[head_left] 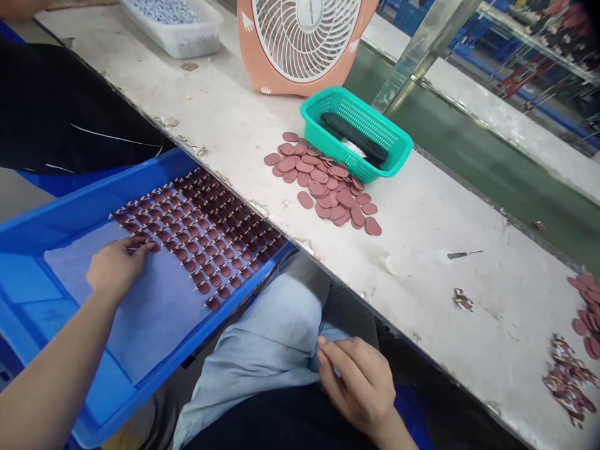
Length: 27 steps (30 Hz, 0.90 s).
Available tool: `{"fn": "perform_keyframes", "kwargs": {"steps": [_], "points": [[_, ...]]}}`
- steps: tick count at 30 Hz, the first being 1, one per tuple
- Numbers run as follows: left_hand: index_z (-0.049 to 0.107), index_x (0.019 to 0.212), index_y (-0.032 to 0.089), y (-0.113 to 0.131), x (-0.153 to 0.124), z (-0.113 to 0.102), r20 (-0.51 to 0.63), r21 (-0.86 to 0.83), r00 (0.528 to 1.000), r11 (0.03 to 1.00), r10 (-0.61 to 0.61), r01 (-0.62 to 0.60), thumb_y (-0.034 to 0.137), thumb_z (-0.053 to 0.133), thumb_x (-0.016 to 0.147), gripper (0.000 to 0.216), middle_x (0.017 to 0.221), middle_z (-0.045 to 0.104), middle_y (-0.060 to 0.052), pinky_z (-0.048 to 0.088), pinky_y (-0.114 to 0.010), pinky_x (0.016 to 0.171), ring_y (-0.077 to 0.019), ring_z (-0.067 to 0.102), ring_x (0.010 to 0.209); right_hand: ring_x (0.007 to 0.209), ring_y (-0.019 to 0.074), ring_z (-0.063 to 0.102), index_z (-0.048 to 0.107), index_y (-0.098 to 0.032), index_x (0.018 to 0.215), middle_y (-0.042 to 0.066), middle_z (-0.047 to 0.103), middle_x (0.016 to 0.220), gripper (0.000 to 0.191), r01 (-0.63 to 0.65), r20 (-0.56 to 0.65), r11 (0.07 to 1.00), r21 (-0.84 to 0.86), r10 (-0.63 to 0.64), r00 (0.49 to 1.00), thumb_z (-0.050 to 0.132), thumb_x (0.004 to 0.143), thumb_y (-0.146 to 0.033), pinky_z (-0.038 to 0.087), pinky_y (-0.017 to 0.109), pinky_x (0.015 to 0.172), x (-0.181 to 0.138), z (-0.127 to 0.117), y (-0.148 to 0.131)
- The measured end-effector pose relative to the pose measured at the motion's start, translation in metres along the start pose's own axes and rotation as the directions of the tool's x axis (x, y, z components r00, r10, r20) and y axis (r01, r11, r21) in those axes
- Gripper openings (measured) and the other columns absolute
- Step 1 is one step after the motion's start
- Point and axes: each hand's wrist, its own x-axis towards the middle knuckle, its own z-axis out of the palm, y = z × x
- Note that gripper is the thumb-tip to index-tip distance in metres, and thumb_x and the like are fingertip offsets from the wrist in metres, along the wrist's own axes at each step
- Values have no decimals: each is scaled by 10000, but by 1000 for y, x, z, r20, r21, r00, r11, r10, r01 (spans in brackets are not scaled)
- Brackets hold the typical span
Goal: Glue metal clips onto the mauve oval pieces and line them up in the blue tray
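Left hand (117,265) at the end of the ovals, right hand (359,387) at the knee

The left hand sits low over a lilac paper sheet (112,325) lining a blue plastic tray (94,200), its fingers lightly curled and their tips at the near end of the rows. Whether they have hold of a piece, I cannot tell. The rows of maroon ovals (201,244) lie close together across the far part of the sheet, each with a small pale tip or pin. More of the same ovals form a loose pile (323,187) on the white-worn counter (422,312), spilling from beside a teal plastic basket (328,106) holding a black tool handle (354,139). The right hand is closed in a pinch on the pale denim trouser leg (281,337), away from the tray.

The ovals look thin, light and slightly flexible, probably easy to nudge out of line. Their flat faces seem too low to grip from above, so the rim looks like the safest place to pinch, clear of the small tips.

A peach desk fan (262,75) and a white plastic crate (173,31) stand on the far side of the counter, and more pink pieces (584,312) lie at the right edge
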Motion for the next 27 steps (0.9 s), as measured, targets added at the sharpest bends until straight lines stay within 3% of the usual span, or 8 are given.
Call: {"fn": "perform_keyframes", "kwargs": {"steps": [5, 15, 18, 27], "points": [[690, 1206, 240, 0, 5, -1, 0, -4, 1000, 1000, -9, 9, 668, 635, 775, 610, 950, 613, -64, 436, -436, 775, -293, 547, 913, 573, 141, 600, 685, -109, 1023, 54, 674, 699, 162, -7, -6, 1000, -18, 7, 1000, 639, 884, -40, 502, 260, 508, -1, -1, 2], [744, 1008, 236, 3, -3, 1, -48, -45, 998, 999, -29, 27, 659, 719, 667, 544, 702, 591, -20, 444, -445, 761, -354, 596, 898, 579, 142, 599, 690, -87, 1028, 60, 671, 711, 175, -23, 1, 1000, -20, 23, 1000, 658, 866, -30, 499, 266, 519, -7, -2, 3], [743, 1043, 228, 2, -4, 3, -41, -49, 998, 998, -44, 42, 644, 747, 649, 573, 696, 590, -27, 463, -468, 757, -376, 608, 911, 580, 141, 597, 689, -92, 1026, 57, 673, 710, 170, -21, 6, 999, -34, 21, 1000, 655, 871, -31, 498, 264, 518, -7, -1, 4], [706, 1172, 221, 3, 1, 2, -23, -30, 1000, 1000, 5, -6, 669, 702, 718, 638, 1064, 683, -83, 478, -507, 833, -404, 601, 1076, 582, 137, 599, 689, -103, 1027, 49, 669, 709, 161, -19, -6, 997, -79, 19, 1000, 650, 882, -46, 500, 264, 523, -8, -1, 8]]}}
